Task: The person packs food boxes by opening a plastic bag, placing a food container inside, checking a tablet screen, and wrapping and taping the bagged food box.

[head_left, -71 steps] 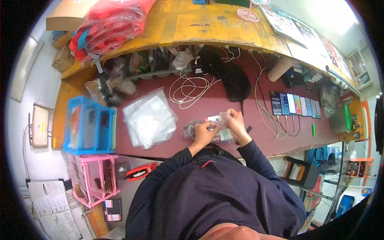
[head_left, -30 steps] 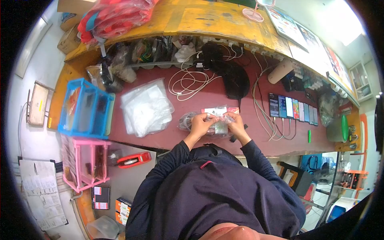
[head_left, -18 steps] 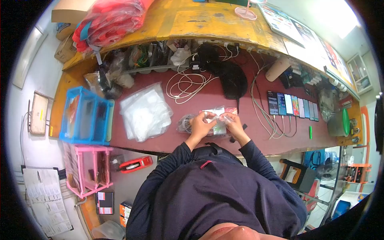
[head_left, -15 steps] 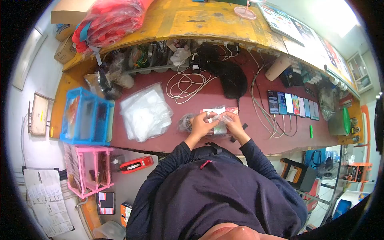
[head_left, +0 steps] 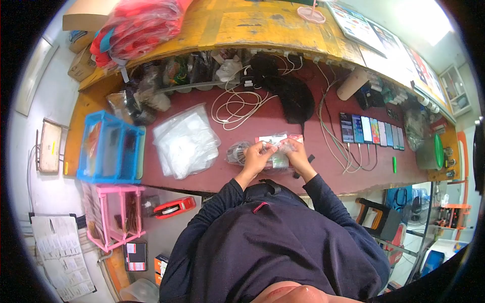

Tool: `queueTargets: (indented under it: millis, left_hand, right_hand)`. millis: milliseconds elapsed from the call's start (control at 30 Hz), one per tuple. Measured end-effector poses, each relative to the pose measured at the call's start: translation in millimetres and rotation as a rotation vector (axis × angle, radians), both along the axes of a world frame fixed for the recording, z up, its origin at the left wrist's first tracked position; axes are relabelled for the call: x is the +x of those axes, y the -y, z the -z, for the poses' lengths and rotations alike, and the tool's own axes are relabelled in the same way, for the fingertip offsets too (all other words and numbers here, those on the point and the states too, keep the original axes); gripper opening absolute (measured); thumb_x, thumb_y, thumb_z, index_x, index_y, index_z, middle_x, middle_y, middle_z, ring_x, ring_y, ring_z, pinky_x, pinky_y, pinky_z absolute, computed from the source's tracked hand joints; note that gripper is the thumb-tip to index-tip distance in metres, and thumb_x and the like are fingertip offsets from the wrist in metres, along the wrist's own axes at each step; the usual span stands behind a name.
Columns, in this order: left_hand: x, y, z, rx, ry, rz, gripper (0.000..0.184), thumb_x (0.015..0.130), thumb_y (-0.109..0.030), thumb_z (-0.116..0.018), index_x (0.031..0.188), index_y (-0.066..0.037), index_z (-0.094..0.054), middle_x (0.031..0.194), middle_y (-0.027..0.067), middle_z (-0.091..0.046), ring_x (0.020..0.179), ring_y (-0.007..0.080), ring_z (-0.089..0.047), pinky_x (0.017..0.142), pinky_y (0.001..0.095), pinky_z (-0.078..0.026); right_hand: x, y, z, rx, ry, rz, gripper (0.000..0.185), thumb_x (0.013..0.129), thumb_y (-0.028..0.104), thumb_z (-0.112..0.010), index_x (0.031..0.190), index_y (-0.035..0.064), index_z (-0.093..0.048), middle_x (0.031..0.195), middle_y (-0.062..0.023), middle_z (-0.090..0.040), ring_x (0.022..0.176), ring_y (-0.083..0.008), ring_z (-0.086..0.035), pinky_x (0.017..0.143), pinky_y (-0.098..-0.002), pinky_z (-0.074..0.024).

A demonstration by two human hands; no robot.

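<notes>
Over the front of the reddish-brown tabletop, both my hands grip a clear plastic bag [head_left: 278,161]. Its contents cannot be made out through the shiny film. My left hand [head_left: 256,157] has its fingers pinched on the bag's upper edge. Close by on the other side, the fingers of my right hand [head_left: 297,154] are bent round the same film. A red-and-white packet [head_left: 277,137] shows just behind my fingers. Left of my left hand lies a clear bundle with something dark and coiled in it [head_left: 236,153], partly covered by that hand.
A stack of clear plastic bags [head_left: 186,142] lies to the left, beside a blue plastic rack [head_left: 108,146]. White cables [head_left: 237,108] and a black cloth-like item [head_left: 295,101] lie behind. Several phones [head_left: 371,130] stand on the right, near a green marker [head_left: 394,164].
My hands stay on the plastic bag, with only a slight shift of the fingers. The whole view has moved very slightly.
</notes>
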State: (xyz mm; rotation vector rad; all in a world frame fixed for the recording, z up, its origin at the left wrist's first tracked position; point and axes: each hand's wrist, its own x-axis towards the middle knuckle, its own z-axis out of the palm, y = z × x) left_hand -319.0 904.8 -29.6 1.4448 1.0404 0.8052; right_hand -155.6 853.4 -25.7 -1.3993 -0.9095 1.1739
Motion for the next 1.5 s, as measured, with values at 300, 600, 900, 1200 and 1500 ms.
queueTargets:
  millis: [300,600,900,1200,1500]
  left_hand:
    - [-7,-8,-5,0.137,-0.219,0.161,0.025,0.088,-0.03,-0.065,0.096,-0.006,-0.07,0.081,0.0033,-0.07,0.078,0.009,-0.061,0.074,0.0296,-0.048]
    - [-3,-8,4,-0.123,0.046,0.181,0.032,0.083,-0.039,-0.069,0.092,-0.009,-0.069,0.079,0.0023,-0.067,0.072,0.0152,-0.059,0.084,0.0312,-0.035]
    - [-2,3,21,0.281,-0.193,0.014,0.022,0.075,-0.022,-0.076,0.088,-0.006,-0.068,0.073,0.0018,-0.065,0.065,0.008,-0.056,0.061,0.0269,-0.043]
    - [-24,2,3,-0.094,0.19,-0.224,0.002,0.084,-0.001,-0.058,0.085,-0.003,-0.058,0.075,-0.0032,-0.058,0.067,0.0057,-0.052,0.059,0.0235,-0.042]
    - [-17,10,10,-0.01,0.23,-0.12,0.008,0.08,-0.008,-0.065,0.086,-0.004,-0.062,0.072,-0.0015,-0.06,0.066,0.0046,-0.05,0.06,0.0237,-0.041]
  right_hand:
    - [19,1,-10,-0.131,-0.152,-0.222,0.011,0.089,0.019,-0.062,0.093,0.0084,-0.062,0.079,0.0049,-0.057,0.066,-0.0028,-0.047,0.058,-0.0189,-0.0367]
    - [14,-1,-21,-0.04,0.036,-0.185,0.008,0.09,0.013,-0.058,0.092,0.0065,-0.061,0.082,0.005,-0.057,0.073,-0.0035,-0.049,0.065,-0.0198,-0.0401]
    - [8,1,-29,-0.06,-0.1,-0.25,0.008,0.088,0.013,-0.062,0.091,0.0063,-0.062,0.087,0.0025,-0.062,0.081,-0.0058,-0.054,0.073,-0.0217,-0.0435]
    - [-39,-21,-32,0.121,-0.072,-0.34,0.014,0.082,0.01,-0.066,0.092,0.0049,-0.058,0.091,0.0013,-0.06,0.088,-0.007,-0.054,0.081,-0.0232,-0.0431]
    - [-20,-13,-38,0.085,-0.035,-0.344,0.015,0.078,0.01,-0.068,0.087,0.0062,-0.056,0.083,0.0022,-0.058,0.08,-0.006,-0.053,0.074,-0.022,-0.0428]
